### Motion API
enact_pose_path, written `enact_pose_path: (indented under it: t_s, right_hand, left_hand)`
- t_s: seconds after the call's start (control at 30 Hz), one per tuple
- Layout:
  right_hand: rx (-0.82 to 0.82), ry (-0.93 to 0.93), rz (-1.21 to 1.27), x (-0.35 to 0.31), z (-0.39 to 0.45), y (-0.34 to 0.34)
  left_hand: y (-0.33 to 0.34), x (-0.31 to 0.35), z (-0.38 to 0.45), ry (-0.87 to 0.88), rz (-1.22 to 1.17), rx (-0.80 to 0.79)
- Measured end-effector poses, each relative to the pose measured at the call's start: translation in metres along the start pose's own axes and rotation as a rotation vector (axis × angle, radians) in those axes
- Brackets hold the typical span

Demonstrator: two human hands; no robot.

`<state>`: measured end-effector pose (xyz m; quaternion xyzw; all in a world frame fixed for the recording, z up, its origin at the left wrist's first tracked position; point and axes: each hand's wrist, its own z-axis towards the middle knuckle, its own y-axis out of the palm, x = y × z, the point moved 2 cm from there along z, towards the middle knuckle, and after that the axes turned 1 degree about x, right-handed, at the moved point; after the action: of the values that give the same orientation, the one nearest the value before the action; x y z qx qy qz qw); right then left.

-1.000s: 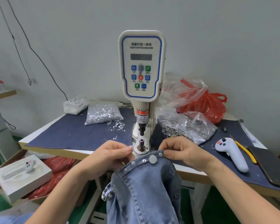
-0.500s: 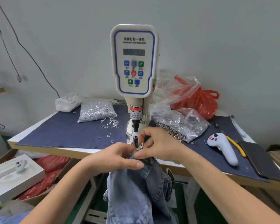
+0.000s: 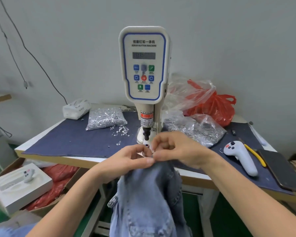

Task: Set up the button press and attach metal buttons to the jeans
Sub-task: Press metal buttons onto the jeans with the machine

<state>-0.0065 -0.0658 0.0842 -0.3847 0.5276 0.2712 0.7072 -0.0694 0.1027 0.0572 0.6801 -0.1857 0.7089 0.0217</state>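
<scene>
Because denim is soft and limp, the jeans [image 3: 149, 202] hang in loose folds off the near edge of the table [image 3: 58, 156], most of their weight dropping below the hands, so the cloth will likely sag and drag unless it is held close to the spot being worked. Just above the folds, the left hand [image 3: 128, 158] has its fingers curled and its thumb pressed down on the top edge of the cloth, and the right hand [image 3: 176, 151] pinches the same edge from the right, fingers bent inward, the two hands almost touching. Whether a button lies between the fingertips I cannot tell; something small and metallic glints there. That thick top edge looks like the best place to grip, being stiffer than the rest and less apt to slide. Just beyond the hands stands the lower post [image 3: 146, 145] of the button press [image 3: 143, 65], with the upper punch [image 3: 146, 134] straight over it, so fingers should stay to the sides. Farther back on the left sits a clear bag of silver studs [image 3: 106, 118], some spilled loose beside it; these are small, hard and slippery. On the right lie another bag of metal parts [image 3: 200, 129], a white handheld controller [image 3: 239, 158] and a red plastic bag [image 3: 215, 106].
</scene>
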Motion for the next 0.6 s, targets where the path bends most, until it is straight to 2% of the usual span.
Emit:
enact_pose_path:
  t_s: [0.1, 0.17, 0.27, 0.4, 0.5, 0.6]
  right_hand:
    - [0.162, -0.089, 0.340, 0.009, -0.014, -0.026]
    - [0.223, -0.086, 0.413, 0.016, -0.021, -0.039]
    - [0.166, -0.053, 0.257, 0.020, -0.024, -0.044]
    - [0.040, -0.012, 0.070, 0.012, -0.025, -0.039]
    - [-0.079, 0.040, -0.101, 0.000, -0.024, -0.025]
    - [-0.141, 0.061, -0.274, -0.004, -0.023, -0.008]
  left_hand:
    - [-0.010, -0.010, -0.005, -0.053, 0.043, -0.093]
    - [-0.015, -0.015, -0.008, -0.058, 0.052, -0.157]
    - [-0.020, -0.008, -0.009, -0.015, 0.008, -0.150]
    - [-0.029, 0.001, -0.007, 0.074, -0.053, -0.036]
    - [-0.028, 0.004, -0.003, 0.117, -0.206, -0.046]
    - [-0.022, 0.000, -0.002, 0.093, -0.234, -0.079]
